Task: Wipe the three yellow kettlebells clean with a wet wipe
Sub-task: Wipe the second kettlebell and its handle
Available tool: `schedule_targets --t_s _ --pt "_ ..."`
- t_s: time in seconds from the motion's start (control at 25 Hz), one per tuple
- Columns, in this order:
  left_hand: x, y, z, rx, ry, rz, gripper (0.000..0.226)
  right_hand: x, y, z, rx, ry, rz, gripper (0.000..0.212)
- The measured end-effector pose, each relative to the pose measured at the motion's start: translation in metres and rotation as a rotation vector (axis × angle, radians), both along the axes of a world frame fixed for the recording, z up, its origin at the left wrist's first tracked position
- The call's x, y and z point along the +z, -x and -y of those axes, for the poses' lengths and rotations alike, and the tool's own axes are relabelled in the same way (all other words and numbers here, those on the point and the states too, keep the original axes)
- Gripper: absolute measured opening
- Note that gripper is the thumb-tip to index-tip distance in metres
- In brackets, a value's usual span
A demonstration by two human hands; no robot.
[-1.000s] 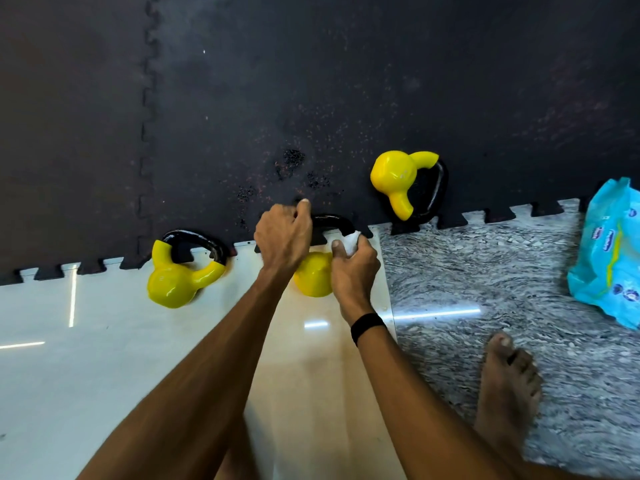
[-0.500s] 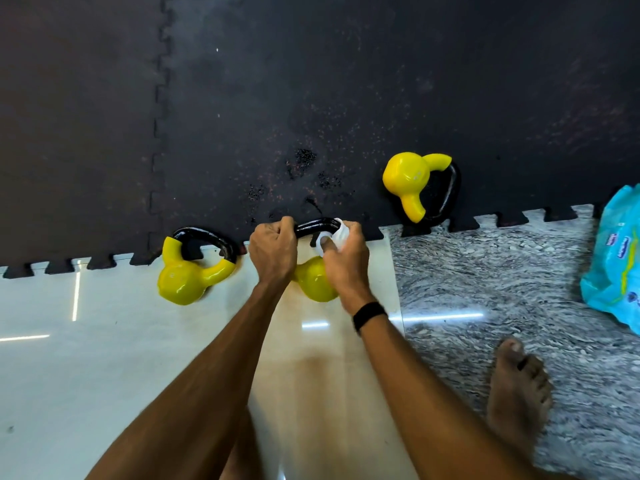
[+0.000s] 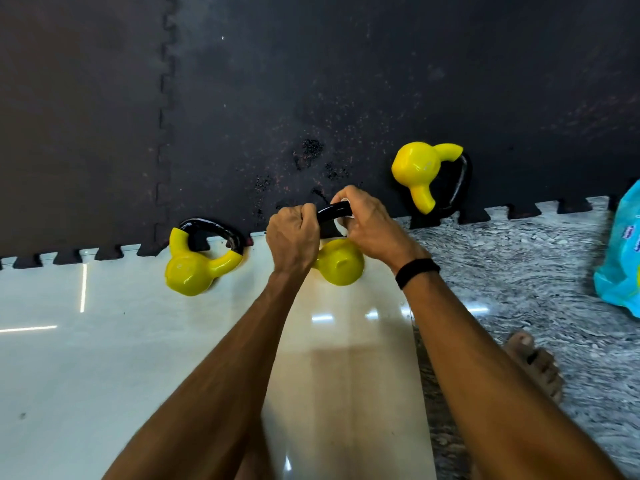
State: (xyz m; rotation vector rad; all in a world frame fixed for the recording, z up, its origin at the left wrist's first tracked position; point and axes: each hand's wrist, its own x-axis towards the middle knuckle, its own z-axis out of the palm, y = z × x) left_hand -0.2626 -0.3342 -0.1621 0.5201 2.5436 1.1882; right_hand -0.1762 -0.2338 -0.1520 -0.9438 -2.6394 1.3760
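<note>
Both hands [image 3: 332, 226] on middle kettlebell [image 3: 341, 263]

No text, number or sign can be read anywhere in the head view. The blue wipes packet [image 3: 620, 258] at the right edge carries small dark-blue label patches with pale lettering, but the print is too small and blurred to make out, and the packet is partly cut off by the frame. The yellow kettlebells show no legible markings.
</note>
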Motion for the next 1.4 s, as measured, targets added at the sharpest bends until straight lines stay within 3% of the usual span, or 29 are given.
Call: schedule_targets --t_s 0.28,0.36,0.56,0.68,0.76,0.84,1.0,1.12,1.2,1.4 --pt "-0.001 0.003 -0.003 -0.109 0.047 -0.072 0.047 0.029 0.022 -0.006 0.452 -0.329 0.225 0.037" --pt "-0.001 0.002 -0.004 -0.12 0.049 -0.055 0.048 0.029 0.026 -0.005 0.513 -0.328 0.229 0.039" --pt "0.014 -0.005 -0.019 -0.09 0.052 -0.028 0.04 0.011 -0.006 -0.016 -0.003 0.07 0.119 0.055" --pt "0.01 -0.002 -0.02 -0.119 0.098 -0.031 0.046 0.023 0.011 -0.005 0.218 -0.18 0.218 0.044" --pt "0.007 0.0 -0.016 -0.078 0.097 0.039 0.052 0.034 0.025 -0.001 0.338 -0.183 0.237 0.037" --pt "0.011 0.002 -0.014 0.012 0.1 0.141 0.053 0.032 0.023 -0.007 0.277 -0.01 0.199 0.041" --pt "0.016 -0.001 -0.011 0.164 0.057 0.324 0.05 0.017 -0.004 -0.018 -0.161 0.492 -0.121 0.055" --pt "0.014 -0.001 0.005 0.398 -0.006 0.441 0.057 0.01 -0.005 -0.015 -0.42 0.545 -0.254 0.046" --pt "0.017 0.009 0.017 0.557 -0.072 0.491 0.047 0.009 0.001 -0.013 -0.565 0.586 -0.327 0.042" --pt "0.021 0.056 0.043 0.861 -0.226 0.538 0.03 0.01 0.022 0.003 -0.567 0.736 -0.327 0.033"
